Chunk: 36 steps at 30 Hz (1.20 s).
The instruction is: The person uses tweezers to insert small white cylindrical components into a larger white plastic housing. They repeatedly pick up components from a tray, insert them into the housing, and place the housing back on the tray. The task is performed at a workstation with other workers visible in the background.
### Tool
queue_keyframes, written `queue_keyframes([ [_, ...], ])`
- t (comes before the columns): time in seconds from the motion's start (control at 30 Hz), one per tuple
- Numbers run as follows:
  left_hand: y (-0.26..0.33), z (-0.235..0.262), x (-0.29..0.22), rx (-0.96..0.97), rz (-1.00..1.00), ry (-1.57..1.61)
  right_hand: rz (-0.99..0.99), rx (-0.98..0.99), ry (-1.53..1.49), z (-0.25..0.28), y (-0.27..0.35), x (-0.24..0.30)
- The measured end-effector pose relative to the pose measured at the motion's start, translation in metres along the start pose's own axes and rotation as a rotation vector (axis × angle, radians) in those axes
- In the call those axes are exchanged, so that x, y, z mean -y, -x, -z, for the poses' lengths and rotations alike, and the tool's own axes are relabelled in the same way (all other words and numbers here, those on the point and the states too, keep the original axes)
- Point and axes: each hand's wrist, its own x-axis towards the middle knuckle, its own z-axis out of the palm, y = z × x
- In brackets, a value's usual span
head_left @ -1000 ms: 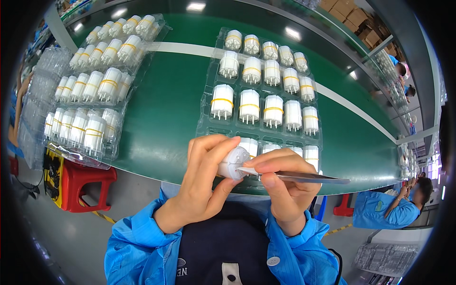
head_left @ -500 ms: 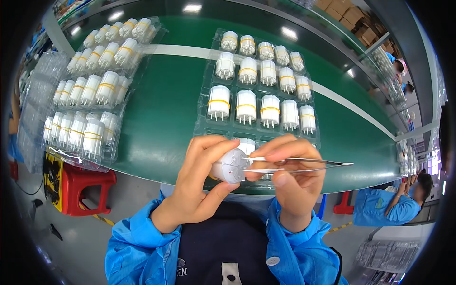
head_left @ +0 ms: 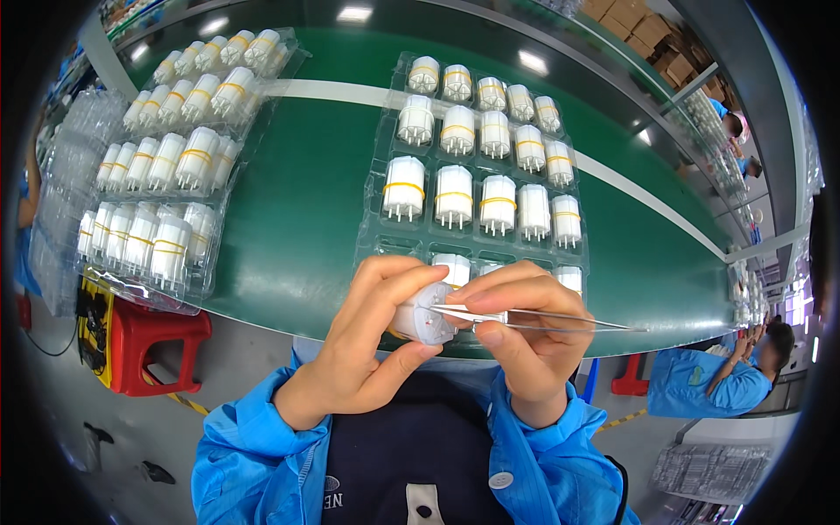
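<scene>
My left hand [head_left: 363, 350] grips a small white cylindrical part [head_left: 422, 317] with its end face turned toward me. My right hand [head_left: 528, 341] pinches a pair of thin metal tweezers [head_left: 560, 320], their tips touching that end face and their handle pointing right. Both hands hover over the near edge of a green table [head_left: 306, 210]. Just beyond them lies a clear plastic tray [head_left: 385, 122] holding rows of the same white cylinders with yellow bands [head_left: 453, 194].
At the left, more clear trays [head_left: 166, 166] of white cylinders lie stacked along the table, with empty clear trays behind. A red stool [head_left: 149, 350] stands below the table's edge. Another person in blue [head_left: 709, 381] works at the far right.
The hands have stayed close to the chest. The tweezers have tilted slightly, and the view has shifted a little relative to the tray.
</scene>
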Motion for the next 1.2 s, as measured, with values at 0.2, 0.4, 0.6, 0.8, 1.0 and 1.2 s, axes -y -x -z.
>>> queue_keyframes([
  [0.2,0.003,0.0,0.002,-0.003,0.019,0.021,-0.051,-0.043,-0.075,-0.003,0.003,-0.003],
  [0.4,0.003,0.0,0.002,-0.031,-0.017,-0.073,-0.009,-0.027,-0.014,-0.004,0.003,-0.005],
  [0.6,-0.002,0.002,0.002,-0.089,-0.106,-0.235,0.089,0.087,0.208,-0.003,-0.006,0.006],
  [0.8,-0.006,0.0,0.006,-0.145,-0.173,-0.246,0.016,-0.077,-0.183,-0.01,0.005,-0.009],
  [1.0,-0.002,-0.002,0.007,-0.158,-0.163,-0.209,0.025,-0.091,-0.134,-0.015,0.006,-0.008],
  [1.2,-0.002,-0.002,0.006,-0.18,-0.2,-0.279,0.101,-0.063,0.029,-0.014,0.004,-0.006],
])
